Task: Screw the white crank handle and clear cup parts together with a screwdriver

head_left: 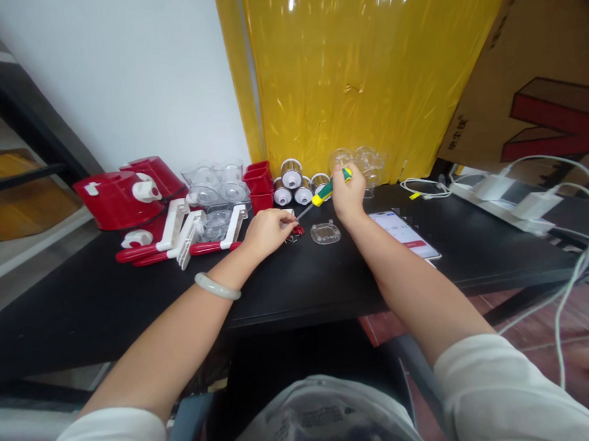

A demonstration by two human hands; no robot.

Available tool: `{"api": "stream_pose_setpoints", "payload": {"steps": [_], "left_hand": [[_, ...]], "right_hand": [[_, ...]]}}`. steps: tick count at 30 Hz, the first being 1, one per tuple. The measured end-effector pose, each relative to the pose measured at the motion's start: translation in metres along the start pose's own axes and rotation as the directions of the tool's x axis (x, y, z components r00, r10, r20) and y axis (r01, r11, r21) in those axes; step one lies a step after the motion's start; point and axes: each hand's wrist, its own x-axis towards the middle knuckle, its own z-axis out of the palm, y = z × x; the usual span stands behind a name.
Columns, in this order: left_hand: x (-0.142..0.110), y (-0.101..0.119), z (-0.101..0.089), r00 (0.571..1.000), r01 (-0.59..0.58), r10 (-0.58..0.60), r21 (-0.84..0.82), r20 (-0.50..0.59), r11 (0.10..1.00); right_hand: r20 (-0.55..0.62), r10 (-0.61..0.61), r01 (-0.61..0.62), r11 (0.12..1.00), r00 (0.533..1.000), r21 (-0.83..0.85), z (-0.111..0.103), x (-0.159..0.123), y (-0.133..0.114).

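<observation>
Head view first: what does your right hand point(348, 196) have hold of?

Your fingers wrap right around the green and yellow handle of a screwdriver point(324, 192), so that fist is closed. It is raised beyond the clear plate point(325, 233) that lies on the black table point(293, 290), a little to the plate's right. From your fist the screwdriver's shaft slants down toward the plate's left, and its far end reaches your left fingertips.

And your left hand point(263, 235)?

That one is left of the plate, thumb and fingers drawn close together at the shaft's end. Whether the pinch grips anything, I cannot tell. A small red part point(299, 231) is just by those fingertips, near the plate's left edge, with small loose pieces beside it, too small to make out.

What else have you got around the plate?

Beyond it, stacked canisters point(292, 173); beyond and to its left, red boxes point(258, 176). Well to its left lie red and white handles point(191, 242). To its right you have a phone point(408, 235), screen lit.
</observation>
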Motion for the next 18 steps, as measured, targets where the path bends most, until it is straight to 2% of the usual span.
{"api": "stream_pose_setpoints", "payload": {"steps": [10,18], "left_hand": [[0.0000,0.0037,-0.0034,0.997,0.070,-0.070,-0.022,0.013,0.997],[-0.0003,0.0070,-0.0066,0.996,0.086,-0.087,-0.023,-0.019,0.996]], "right_hand": [[0.018,-0.053,0.053,0.999,0.998,-0.005,0.0009,-0.0039,-0.0003],[0.005,0.025,-0.025,0.999,1.000,0.022,0.0040,-0.0026,0.0039]]}}
